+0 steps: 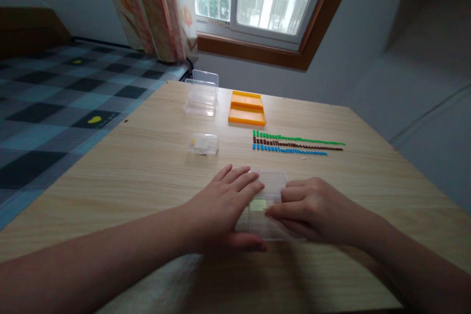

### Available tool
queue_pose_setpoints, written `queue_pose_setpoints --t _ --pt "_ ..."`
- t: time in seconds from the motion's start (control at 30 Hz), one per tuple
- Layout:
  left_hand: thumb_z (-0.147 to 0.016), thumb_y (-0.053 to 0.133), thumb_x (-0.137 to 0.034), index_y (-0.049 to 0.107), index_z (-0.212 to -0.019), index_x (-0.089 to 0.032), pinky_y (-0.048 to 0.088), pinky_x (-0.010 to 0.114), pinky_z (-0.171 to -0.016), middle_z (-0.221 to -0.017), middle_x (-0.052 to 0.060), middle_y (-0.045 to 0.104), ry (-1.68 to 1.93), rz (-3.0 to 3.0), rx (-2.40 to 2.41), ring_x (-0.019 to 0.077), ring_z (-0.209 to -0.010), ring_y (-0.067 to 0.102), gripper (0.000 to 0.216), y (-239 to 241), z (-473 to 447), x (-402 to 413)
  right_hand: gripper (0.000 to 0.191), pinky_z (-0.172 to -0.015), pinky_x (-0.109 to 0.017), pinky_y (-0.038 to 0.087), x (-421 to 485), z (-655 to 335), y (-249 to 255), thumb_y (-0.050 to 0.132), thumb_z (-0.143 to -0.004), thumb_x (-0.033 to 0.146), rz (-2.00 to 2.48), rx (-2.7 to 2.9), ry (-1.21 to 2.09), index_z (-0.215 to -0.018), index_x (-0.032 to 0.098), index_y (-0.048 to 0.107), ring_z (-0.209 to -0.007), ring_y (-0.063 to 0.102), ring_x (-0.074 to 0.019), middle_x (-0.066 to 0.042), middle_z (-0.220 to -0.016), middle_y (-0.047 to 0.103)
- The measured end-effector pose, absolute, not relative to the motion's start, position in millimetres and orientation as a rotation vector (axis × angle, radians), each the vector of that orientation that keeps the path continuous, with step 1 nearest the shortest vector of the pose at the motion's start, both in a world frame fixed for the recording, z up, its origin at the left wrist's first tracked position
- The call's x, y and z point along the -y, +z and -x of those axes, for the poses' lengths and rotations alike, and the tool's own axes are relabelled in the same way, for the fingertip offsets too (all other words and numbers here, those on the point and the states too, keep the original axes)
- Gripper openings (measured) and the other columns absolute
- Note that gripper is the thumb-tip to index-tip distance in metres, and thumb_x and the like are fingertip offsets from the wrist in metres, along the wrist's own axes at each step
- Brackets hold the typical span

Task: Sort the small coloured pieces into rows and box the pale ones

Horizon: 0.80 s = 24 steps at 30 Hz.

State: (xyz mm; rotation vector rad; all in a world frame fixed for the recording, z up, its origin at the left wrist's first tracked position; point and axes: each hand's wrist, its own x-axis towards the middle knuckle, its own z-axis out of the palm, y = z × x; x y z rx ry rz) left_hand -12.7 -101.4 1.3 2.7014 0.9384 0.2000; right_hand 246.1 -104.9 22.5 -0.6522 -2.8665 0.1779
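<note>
A clear plastic box (271, 221) lies on the table in front of me, its lid part (274, 180) at the far side. Inside it shows a pale yellow piece (258, 204). My left hand (224, 206) rests across the left side of the box, fingers stretched out and the thumb apart near the front edge. From the right, my right hand (309, 208) reaches over the box with curled fingers. Its index fingertip is close to the yellow piece; whatever those fingers pinch is too small or hidden to make out.
Beyond the hands run rows of small green tiles (272, 136), brown tiles (270, 142) and blue tiles (270, 148). An orange tray (247, 121) and an open clear case (200, 98) stand farther back. A smaller clear box (204, 144) with white and yellow contents lies left.
</note>
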Motion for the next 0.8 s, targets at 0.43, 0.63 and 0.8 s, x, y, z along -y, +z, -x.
queue_pose_setpoints --t 0.43,0.63,0.8 --pt "-0.078 0.070 -0.078 0.048 -0.148 -0.014 0.020 0.065 -0.123 -0.158 0.021 0.043 0.223 -2.703 -0.927 0.0433 -0.150 0.032 0.098 1.4 12.6 101.3 0.026 -0.064 -0.029 0.030 105.0 -245.3 24.9 0.047 -0.105 0.024 0.616 2.809 0.115 -0.105 0.020 0.072 -0.066 0.047 -0.0115 0.000 -0.073 0.060" --pt "-0.077 0.070 -0.079 0.048 -0.148 -0.016 0.020 0.065 -0.123 -0.158 0.020 0.045 0.239 -2.701 -0.934 0.0430 -0.149 0.034 0.098 0.1 12.6 100.9 0.024 -0.065 -0.029 0.030 104.7 -247.4 25.5 0.048 -0.102 0.022 0.632 2.880 0.185 -0.103 0.021 0.072 -0.068 0.049 -0.0120 0.000 -0.077 0.064" --pt "-0.077 0.069 -0.080 0.048 -0.148 -0.017 0.021 0.065 -0.123 -0.158 0.020 0.044 0.243 -2.711 -0.930 0.0429 -0.149 0.035 0.097 -0.1 13.1 101.1 0.025 -0.065 -0.030 0.029 104.3 -245.4 21.8 0.047 -0.103 0.023 0.656 2.916 0.194 -0.099 0.021 0.072 -0.069 0.050 -0.0121 0.000 -0.077 0.064"
